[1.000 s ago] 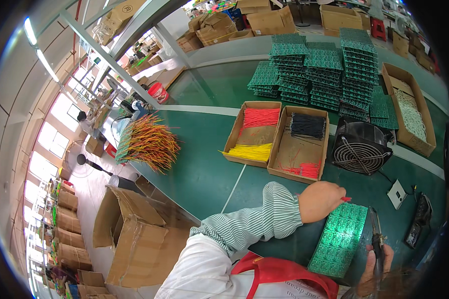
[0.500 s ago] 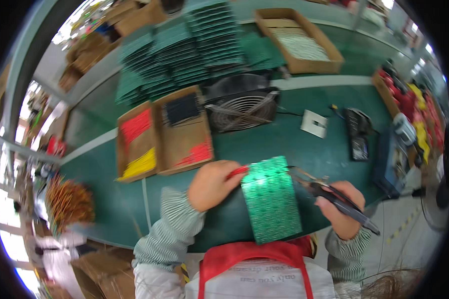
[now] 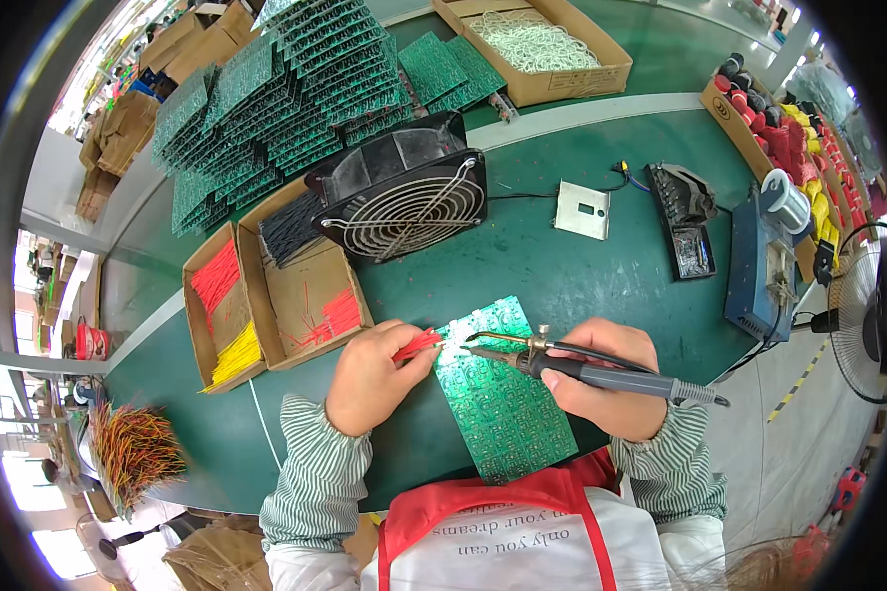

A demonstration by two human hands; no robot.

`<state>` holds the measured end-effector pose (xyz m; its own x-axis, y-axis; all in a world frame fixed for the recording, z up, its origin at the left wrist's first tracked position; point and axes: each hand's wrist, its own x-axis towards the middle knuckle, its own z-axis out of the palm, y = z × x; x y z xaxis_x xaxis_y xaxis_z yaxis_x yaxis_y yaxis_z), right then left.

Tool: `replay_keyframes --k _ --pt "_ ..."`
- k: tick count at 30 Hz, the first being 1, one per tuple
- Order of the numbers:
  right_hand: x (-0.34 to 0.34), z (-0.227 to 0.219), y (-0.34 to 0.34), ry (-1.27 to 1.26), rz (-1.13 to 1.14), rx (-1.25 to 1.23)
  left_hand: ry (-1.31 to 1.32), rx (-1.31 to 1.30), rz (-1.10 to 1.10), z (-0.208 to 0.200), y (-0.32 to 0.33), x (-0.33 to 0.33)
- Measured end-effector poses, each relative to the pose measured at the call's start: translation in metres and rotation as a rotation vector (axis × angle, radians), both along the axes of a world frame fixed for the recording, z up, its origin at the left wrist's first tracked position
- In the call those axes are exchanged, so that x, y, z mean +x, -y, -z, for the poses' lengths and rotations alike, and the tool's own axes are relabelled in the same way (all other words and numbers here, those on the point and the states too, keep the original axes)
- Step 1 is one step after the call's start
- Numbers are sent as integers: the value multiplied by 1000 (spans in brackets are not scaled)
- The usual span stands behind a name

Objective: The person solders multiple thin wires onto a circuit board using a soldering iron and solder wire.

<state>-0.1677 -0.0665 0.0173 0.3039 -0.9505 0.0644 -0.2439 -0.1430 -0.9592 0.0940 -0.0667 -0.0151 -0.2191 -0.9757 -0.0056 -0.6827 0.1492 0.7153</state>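
Observation:
A green circuit board panel [image 3: 512, 414] lies on the table in front of me, one end toward my apron. My left hand [image 3: 370, 379] pinches a small bundle of red wires [image 3: 419, 344] at the panel's far left corner. In my right hand [image 3: 611, 374] is a soldering iron [image 3: 621, 378] with a grey-black handle and a thin brass feed tube beside its tip. The tip is over the upper part of the panel, close to the wire ends. Whether it touches the board I cannot tell.
A black fan [image 3: 404, 197] stands beyond the panel. Left of it are cardboard trays [image 3: 310, 360] of red, yellow and black wires. Stacked boards [image 3: 296, 98] rise at the back. A blue soldering station [image 3: 759, 266] with a solder spool [image 3: 786, 202] sits right, near a wire box [image 3: 734, 123].
My right hand has brought the soldering iron left, over the panel and near the red wires. My left hand still holds the wires. The whole view has shifted and sharpened.

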Motion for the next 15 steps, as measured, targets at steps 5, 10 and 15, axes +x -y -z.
replay_keyframes --k 5,10,15 --pt "9 7 7 8 -5 35 -17 -1 -18 2 1 2" --pt "13 7 10 -9 -21 38 9 28 17 -2 3 5" --pt "16 9 12 -2 -26 51 6 53 10 -2 3 5"
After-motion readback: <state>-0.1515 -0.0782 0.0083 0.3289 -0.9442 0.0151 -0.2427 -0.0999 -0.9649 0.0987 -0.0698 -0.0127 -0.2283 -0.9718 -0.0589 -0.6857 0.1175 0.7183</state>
